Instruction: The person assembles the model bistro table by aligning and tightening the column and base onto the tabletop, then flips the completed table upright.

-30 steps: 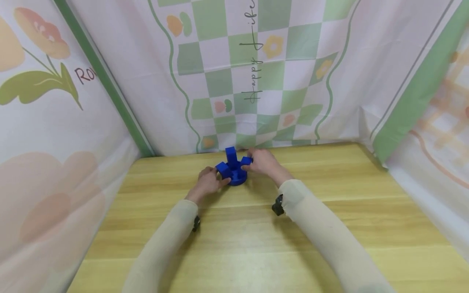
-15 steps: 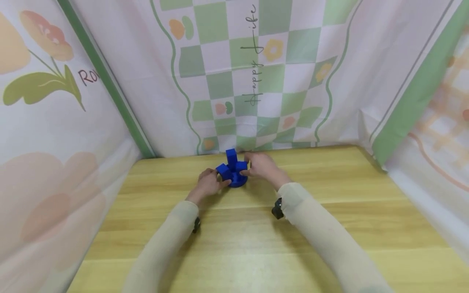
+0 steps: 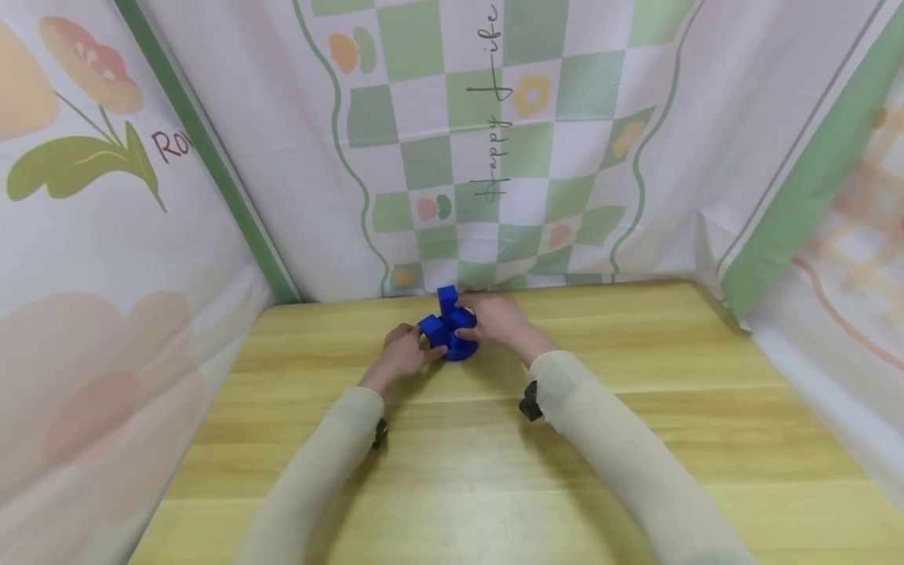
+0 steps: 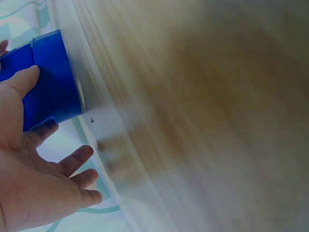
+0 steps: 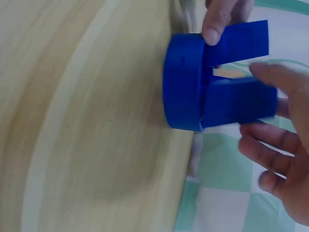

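A blue round base (image 3: 462, 353) with upright blue blocks stands on the wooden table near its back edge. On its left side, my left hand (image 3: 404, 353) pinches a blue block low down, the thumb at the joint with the base (image 4: 60, 82) in the left wrist view. The right hand (image 3: 497, 320) holds the right-hand blue block (image 5: 236, 102) between thumb and fingers; its lower end meets the base. A third block (image 3: 447, 298) rises at the back. In the right wrist view, the left thumb presses near the foot of the other block (image 5: 241, 42).
The wooden table (image 3: 452, 471) stretches toward the person. A patterned cloth (image 3: 487, 141) hangs just behind the base, with more cloth at both sides. A dark wrist device (image 3: 530, 402) sits under the right sleeve.
My right hand has moved left with its block, bringing it in over the base and closer to the back block. The left hand has stayed in place on its block.
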Available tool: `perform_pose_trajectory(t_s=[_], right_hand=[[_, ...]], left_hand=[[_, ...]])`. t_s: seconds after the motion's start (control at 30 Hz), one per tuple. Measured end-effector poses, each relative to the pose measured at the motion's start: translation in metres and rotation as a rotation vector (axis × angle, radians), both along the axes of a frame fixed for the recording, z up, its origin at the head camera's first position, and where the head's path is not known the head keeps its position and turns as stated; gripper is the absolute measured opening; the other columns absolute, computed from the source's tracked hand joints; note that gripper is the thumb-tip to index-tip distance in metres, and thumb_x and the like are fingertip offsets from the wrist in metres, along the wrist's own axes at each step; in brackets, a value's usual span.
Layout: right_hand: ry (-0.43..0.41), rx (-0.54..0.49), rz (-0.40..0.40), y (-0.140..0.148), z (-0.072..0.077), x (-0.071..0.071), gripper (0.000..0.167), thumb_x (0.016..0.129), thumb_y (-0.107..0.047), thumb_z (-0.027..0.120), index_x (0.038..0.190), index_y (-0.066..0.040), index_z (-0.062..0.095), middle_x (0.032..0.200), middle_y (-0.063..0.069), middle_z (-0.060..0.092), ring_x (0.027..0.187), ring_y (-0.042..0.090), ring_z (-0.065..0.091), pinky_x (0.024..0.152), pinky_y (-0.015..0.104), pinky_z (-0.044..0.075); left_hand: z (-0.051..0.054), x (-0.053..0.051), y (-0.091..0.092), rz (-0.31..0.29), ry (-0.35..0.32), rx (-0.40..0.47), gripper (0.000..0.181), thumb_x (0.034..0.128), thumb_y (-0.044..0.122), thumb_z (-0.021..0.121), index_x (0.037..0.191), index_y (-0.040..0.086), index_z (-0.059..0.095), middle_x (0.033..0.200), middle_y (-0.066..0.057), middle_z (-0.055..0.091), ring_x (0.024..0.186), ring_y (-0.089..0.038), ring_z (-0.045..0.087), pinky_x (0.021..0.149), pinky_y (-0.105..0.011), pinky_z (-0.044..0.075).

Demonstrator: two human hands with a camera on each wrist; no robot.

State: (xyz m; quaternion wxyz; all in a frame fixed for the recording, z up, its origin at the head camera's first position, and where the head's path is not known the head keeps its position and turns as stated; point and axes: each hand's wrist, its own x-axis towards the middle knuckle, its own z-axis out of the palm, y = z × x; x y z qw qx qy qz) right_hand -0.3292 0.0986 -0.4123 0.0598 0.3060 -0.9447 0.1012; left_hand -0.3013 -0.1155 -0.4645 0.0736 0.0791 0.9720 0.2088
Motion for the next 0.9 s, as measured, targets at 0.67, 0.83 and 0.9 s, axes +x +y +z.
perform_pose_trajectory(t_s=[0.67,0.83,0.9], right_hand=[[-0.072,-0.048,-0.149,-0.0033,-0.0045,-0.0029,0.06,0.092,-0.04,0.071,0.141,-0.01,0.052,0.127,0.015,0.068,0.109,0.034,0.068,0.093,0.048,0.056],[-0.049,-0.024,-0.114,-0.0006,-0.0017,-0.0045,0.058,0.09,-0.037,0.071,0.136,-0.006,0.056,0.122,0.015,0.07,0.108,0.033,0.069,0.094,0.047,0.056],[-0.067,-0.05,-0.15,0.0005,-0.0008,-0.0055,0.056,0.089,-0.037,0.073,0.134,-0.006,0.058,0.117,0.014,0.071,0.105,0.032,0.069,0.092,0.046,0.056]], left_hand=[[-0.0033,-0.0018,0.0013,-0.015,0.005,-0.032,0.083,0.0978,0.063,0.048,0.152,0.0,0.037,0.145,-0.022,0.054,0.141,-0.034,0.039,0.122,-0.048,0.024],[-0.0013,-0.0004,0.0015,-0.008,0.006,-0.027,0.085,0.0975,0.062,0.049,0.152,-0.001,0.036,0.146,-0.025,0.052,0.144,-0.036,0.036,0.123,-0.048,0.022],[-0.0011,-0.0001,0.0017,-0.004,0.003,-0.021,0.085,0.0975,0.062,0.049,0.152,-0.001,0.035,0.146,-0.025,0.051,0.144,-0.036,0.035,0.123,-0.048,0.022]])
